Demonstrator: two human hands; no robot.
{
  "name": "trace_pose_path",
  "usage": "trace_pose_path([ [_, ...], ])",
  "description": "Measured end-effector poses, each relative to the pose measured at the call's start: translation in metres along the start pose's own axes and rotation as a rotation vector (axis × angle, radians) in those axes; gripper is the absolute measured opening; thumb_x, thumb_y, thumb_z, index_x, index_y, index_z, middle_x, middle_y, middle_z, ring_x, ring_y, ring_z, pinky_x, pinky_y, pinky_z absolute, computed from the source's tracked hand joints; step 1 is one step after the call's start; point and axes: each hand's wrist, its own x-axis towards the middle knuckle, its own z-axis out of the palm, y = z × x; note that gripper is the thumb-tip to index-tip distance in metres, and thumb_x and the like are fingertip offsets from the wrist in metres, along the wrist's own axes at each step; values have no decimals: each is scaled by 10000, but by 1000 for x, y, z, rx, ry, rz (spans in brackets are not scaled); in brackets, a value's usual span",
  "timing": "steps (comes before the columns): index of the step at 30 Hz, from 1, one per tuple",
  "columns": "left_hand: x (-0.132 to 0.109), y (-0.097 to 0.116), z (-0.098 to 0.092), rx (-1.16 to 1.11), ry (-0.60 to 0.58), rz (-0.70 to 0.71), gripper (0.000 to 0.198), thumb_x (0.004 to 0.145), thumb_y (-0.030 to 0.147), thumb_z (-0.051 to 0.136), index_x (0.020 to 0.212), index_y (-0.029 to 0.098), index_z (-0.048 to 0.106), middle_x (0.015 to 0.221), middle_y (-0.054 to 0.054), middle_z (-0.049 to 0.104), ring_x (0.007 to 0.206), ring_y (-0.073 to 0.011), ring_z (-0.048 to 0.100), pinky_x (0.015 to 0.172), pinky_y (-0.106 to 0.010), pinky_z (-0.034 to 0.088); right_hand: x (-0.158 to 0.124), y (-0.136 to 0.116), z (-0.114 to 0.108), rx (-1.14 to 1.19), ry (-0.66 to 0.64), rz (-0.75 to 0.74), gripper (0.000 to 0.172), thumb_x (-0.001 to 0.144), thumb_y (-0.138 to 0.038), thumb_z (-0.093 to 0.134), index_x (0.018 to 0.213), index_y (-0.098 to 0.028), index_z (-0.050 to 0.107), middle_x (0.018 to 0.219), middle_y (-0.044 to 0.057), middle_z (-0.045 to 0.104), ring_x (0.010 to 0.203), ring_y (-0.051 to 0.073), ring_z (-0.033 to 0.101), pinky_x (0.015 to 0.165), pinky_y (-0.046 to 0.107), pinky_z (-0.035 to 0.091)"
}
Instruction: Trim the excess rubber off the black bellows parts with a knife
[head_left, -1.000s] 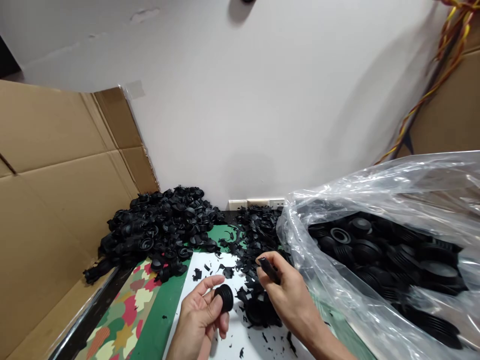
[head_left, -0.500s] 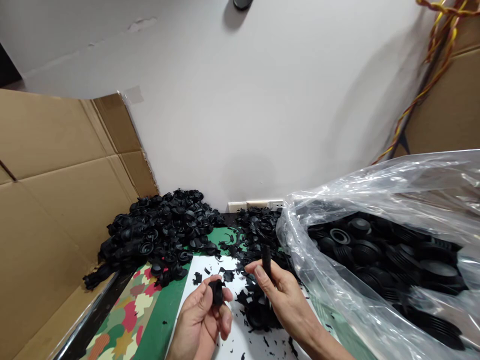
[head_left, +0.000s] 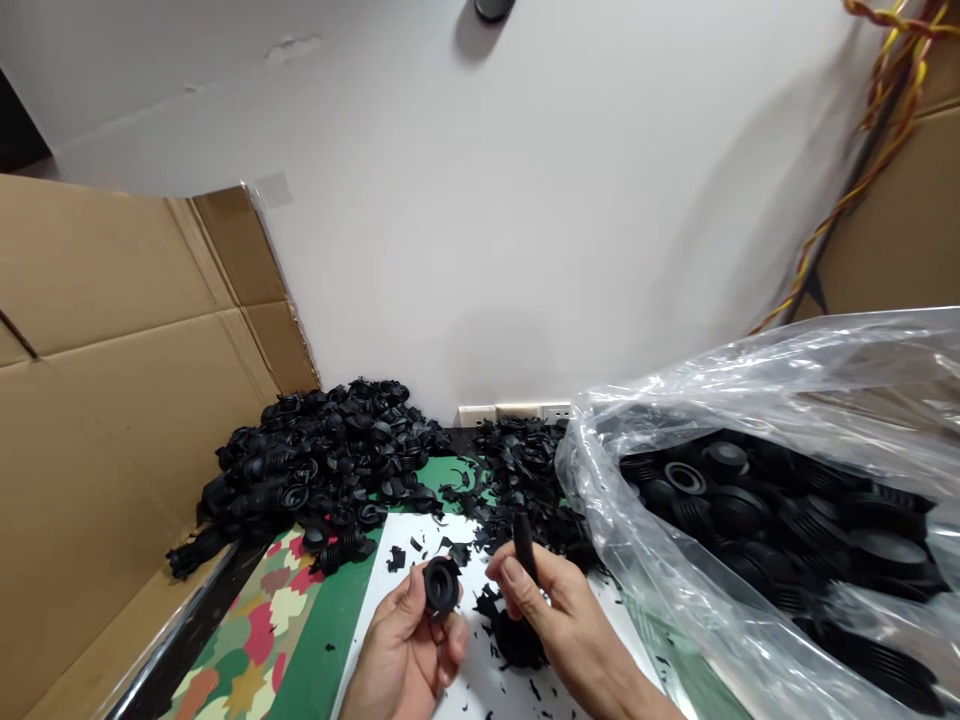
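Note:
Between the thumb and fingers of my left hand (head_left: 409,645) is a small black rubber bellows-like part (head_left: 441,587), its round hollow opening facing me. My right hand (head_left: 562,610) grips a slim tool with a black handle (head_left: 524,540); the handle sticks up above the fingers, and its working end is hidden. The two hands are apart, with the tool not touching the part. Below the right hand, another black round piece (head_left: 517,645) lies among scraps on a white sheet (head_left: 465,690).
A heap of black ribbed parts (head_left: 337,450) stands at the left against a cardboard sheet (head_left: 135,300). Black scraps (head_left: 525,460) are piled by the wall sockets (head_left: 517,412). To the right, a clear plastic bag (head_left: 592,480) holds larger black ribbed pieces (head_left: 739,505).
The part in my left hand has turned so that its open end shows. In my right hand the tool's handle has tilted to the left. The camera view has shifted slightly.

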Motion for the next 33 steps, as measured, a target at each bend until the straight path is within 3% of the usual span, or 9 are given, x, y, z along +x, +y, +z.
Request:
trace_pose_path([
  [4,3,-4,1,-9,1,-3,326,611,375,809,701,111,640,647,-43,684,401,-94,551,314,-158,334,0,2,-2,18,79,-45,456,845,-585,429,859,-180,639,707,22,569,680,184,528,609,290,421],
  [9,5,-6,-2,26,-30,1,299,660,369,777,698,109,637,641,-42,679,370,-73,517,301,-149,309,4,1,-5,315,116,41,456,787,-611,526,796,-160,586,611,-7,551,439,105,471,430,238,360],
  [12,4,-8,-5,66,-48,-9,258,707,352,745,730,115,646,553,-24,640,374,-76,517,313,-140,304,5,0,-2,453,86,109,379,699,-511,698,811,-178,556,542,-23,583,488,142,569,502,259,447],
  [15,4,-9,-7,98,-63,-16,281,678,348,768,823,130,666,570,-22,648,376,-86,539,317,-142,317,3,-1,0,493,77,116,389,648,-445,761,871,-184,577,642,-1,634,604,191,653,570,297,507],
  [22,3,-12,-7,132,-60,-15,347,642,343,796,908,153,681,607,-36,682,370,-90,559,337,-150,343,-2,0,1,165,200,-88,170,679,-317,743,764,-190,670,731,30,673,655,188,635,606,285,511],
  [33,4,-14,-5,117,-92,-24,365,589,328,831,861,114,715,593,-57,687,389,-118,602,338,-157,393,-3,1,5,-49,221,-323,124,750,-327,682,716,-208,684,654,25,665,576,174,607,536,261,474],
])
